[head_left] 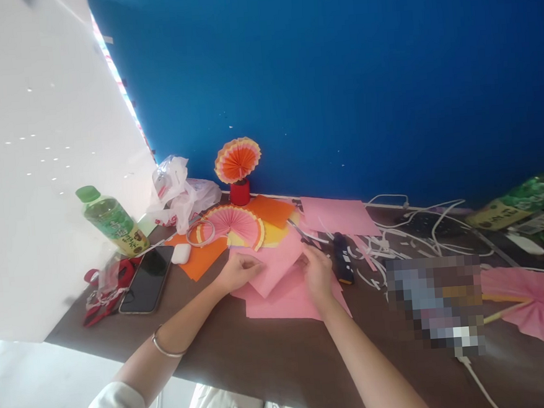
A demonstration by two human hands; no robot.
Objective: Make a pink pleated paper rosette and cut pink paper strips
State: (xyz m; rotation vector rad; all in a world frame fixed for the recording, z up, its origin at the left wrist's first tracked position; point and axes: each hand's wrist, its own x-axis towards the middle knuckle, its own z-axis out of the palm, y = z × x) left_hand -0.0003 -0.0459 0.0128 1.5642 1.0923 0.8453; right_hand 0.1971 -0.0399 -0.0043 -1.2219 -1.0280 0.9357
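A sheet of pink paper (276, 267) is tilted up between my two hands, above more pink sheets (284, 309) on the table. My left hand (240, 273) is closed in a pinch at the paper's left edge. At its right edge, the fingers of my right hand (317, 271) are closed on the sheet. A pair of scissors (306, 234) shows just beyond my right fingertips; whether those fingers touch it I cannot tell. Behind the sheet lies a pleated pink and yellow paper fan (230, 224), with orange paper (272, 211) beside it.
A phone (147, 281), a white earbud case (181, 254) and a green-capped bottle (112, 221) are on the left. An orange paper rosette (238, 161) stands in a red holder at the back. White cables, paper scraps and a pink fan (540, 303) occupy the right.
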